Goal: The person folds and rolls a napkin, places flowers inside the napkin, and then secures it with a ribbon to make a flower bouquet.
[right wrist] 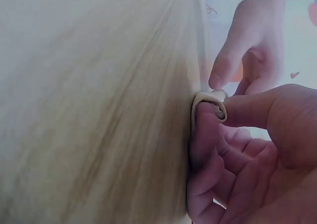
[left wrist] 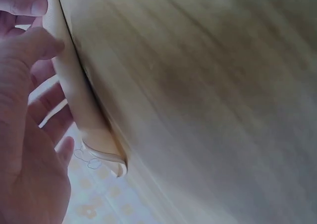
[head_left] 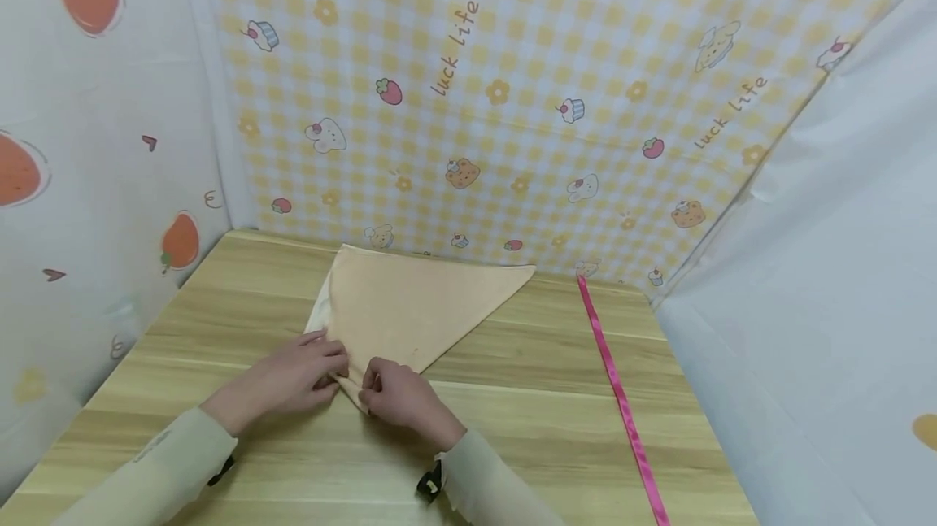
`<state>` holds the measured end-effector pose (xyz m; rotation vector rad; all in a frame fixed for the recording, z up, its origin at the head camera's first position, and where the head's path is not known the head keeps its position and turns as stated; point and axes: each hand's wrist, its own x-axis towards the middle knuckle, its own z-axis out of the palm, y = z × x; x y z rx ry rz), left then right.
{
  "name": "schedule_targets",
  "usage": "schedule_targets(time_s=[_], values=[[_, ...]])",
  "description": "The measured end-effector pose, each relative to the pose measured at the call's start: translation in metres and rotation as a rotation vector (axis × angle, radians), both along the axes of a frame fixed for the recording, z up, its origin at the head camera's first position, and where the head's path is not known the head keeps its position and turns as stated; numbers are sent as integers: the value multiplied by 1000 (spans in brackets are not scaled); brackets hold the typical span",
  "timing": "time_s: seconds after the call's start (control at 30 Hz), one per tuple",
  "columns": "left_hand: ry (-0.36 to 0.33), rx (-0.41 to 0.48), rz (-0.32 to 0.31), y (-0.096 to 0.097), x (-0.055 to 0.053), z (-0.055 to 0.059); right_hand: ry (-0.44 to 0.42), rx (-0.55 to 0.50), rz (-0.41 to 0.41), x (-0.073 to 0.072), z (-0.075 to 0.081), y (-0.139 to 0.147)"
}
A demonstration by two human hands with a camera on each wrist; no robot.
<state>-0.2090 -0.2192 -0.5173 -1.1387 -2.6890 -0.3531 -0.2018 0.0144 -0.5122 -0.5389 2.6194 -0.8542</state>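
Observation:
A peach cloth [head_left: 410, 306], folded into a triangle, lies on the wooden table [head_left: 527, 428]; a white layer [head_left: 319, 310] shows along its left side. Its near edge is turned over in a narrow fold. My left hand [head_left: 303, 371] pinches this fold, thumb on the near side, as the left wrist view also shows. At the fold's near end, my right hand [head_left: 403, 400] pinches the cloth between thumb and forefinger. From the right wrist view, the rolled end [right wrist: 210, 105] curls around the tip of a finger.
A pink ribbon [head_left: 618, 392] runs down the table's right side, from the back edge towards the front. Behind stands a yellow checked curtain [head_left: 498, 136]. White sheets hang at the left [head_left: 146, 79] and right [head_left: 827, 290].

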Motion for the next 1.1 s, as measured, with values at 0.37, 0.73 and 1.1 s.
schedule_targets(time_s=[0.37, 0.73, 1.1], values=[[112, 98, -25, -4, -4, -11, 4, -20, 5, -1, -2, 2], [73, 29, -59, 3, -22, -1, 288, 193, 58, 6, 1, -9], [98, 0, -42, 7, -24, 1, 294, 262, 26, 8, 5, -9]])
